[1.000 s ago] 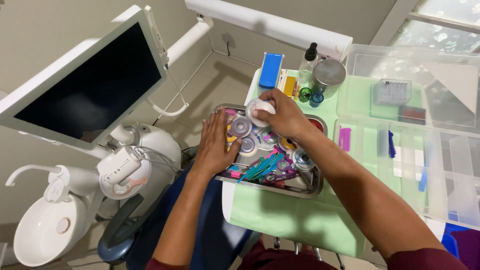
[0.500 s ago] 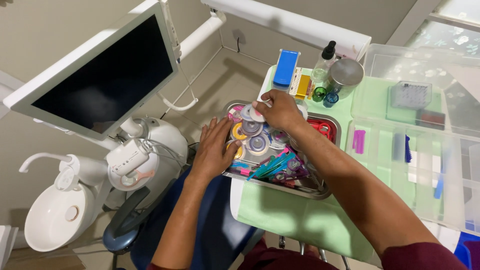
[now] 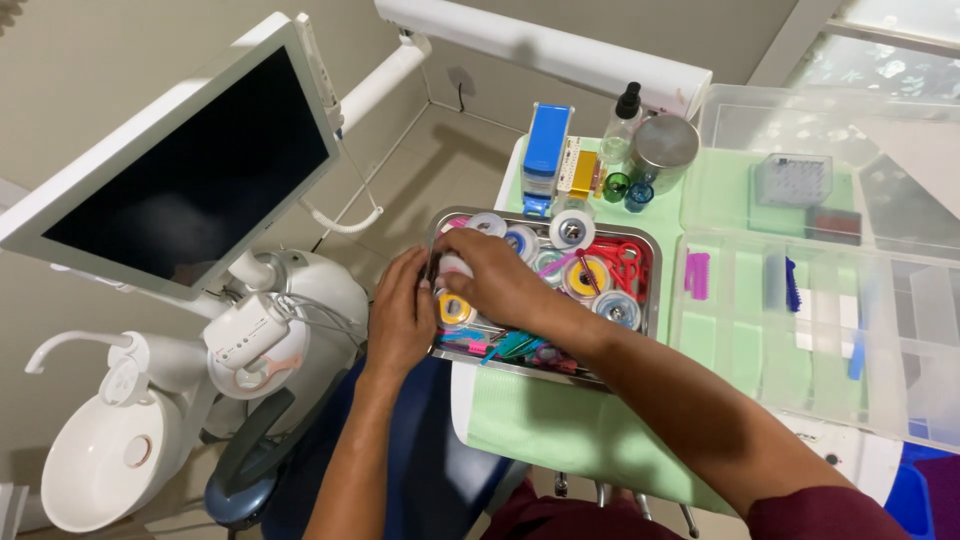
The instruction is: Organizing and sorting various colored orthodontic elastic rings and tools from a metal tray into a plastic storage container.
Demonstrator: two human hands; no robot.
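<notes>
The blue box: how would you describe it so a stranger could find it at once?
Start at the metal tray of coloured spools. Just behind its far left corner stands the blue box, upright on the green mat. It is taller than the yellow box beside it.

Hidden under my hands

My right hand (image 3: 495, 280) covers the shallow metal tray's (image 3: 650, 245) left rolls; my fingers' grip is unclear.

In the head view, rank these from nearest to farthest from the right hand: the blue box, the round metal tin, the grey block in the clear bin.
From the right hand:
1. Blue box, just beyond the tray's far edge.
2. Round metal tin, farther right on the green mat.
3. Grey block, inside the clear bin at far right.
</notes>
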